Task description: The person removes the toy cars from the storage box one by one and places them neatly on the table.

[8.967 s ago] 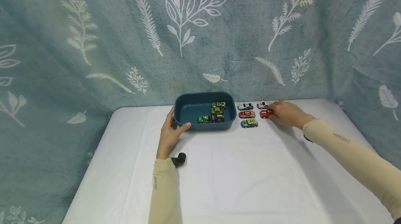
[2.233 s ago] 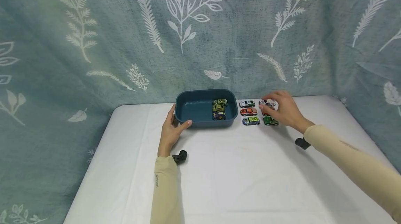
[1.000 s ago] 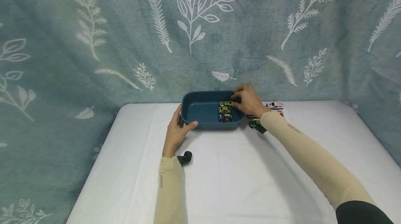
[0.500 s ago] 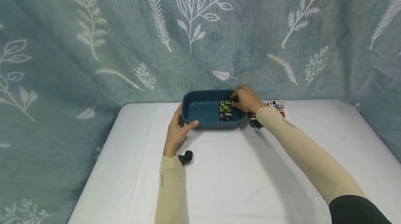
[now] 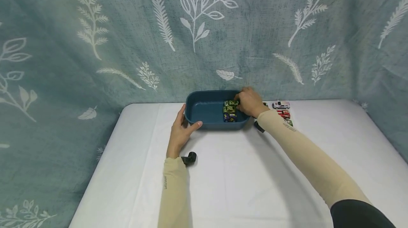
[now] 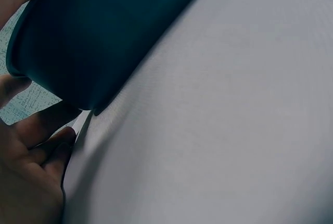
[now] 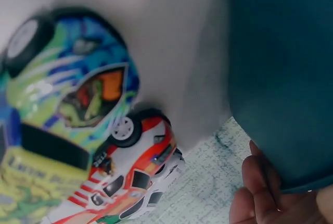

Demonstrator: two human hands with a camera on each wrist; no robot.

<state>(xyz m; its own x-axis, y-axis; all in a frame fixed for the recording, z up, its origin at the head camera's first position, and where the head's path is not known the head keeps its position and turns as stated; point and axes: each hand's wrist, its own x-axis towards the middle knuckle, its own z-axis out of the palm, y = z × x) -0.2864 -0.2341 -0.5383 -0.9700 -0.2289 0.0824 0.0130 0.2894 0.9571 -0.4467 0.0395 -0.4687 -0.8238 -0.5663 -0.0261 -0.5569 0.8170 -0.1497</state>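
Observation:
My left hand point(image 5: 180, 134) holds the left end of a dark blue plastic box point(image 5: 204, 126), thumb at the front rim and fingers along the end wall. In the left wrist view, fingers point(image 6: 44, 125) reach the outside of that wall. Three toy cars stand stacked front to back inside: a camouflage-green one point(image 5: 230, 103) at the back, a yellow-green one point(image 5: 228, 109) in the middle and a dark purple-blue one point(image 5: 230, 117) in front. Over the right rim, my right hand point(image 5: 250, 103) pinches the right end of the back car; its fingertips are partly hidden.
Right of the box more toy cars stand on the white table point(image 5: 220, 178): white point(image 5: 281, 105), red point(image 5: 283, 114) and a green one point(image 5: 288, 122) partly behind the sleeve. A blue-yellow car point(image 7: 78, 94) and an orange-white one point(image 7: 130, 169) show beside the box wall.
A green car has gone from the box to the table's right group. My right hand has since moved left from the cars into the box. The left hand keeps its hold.

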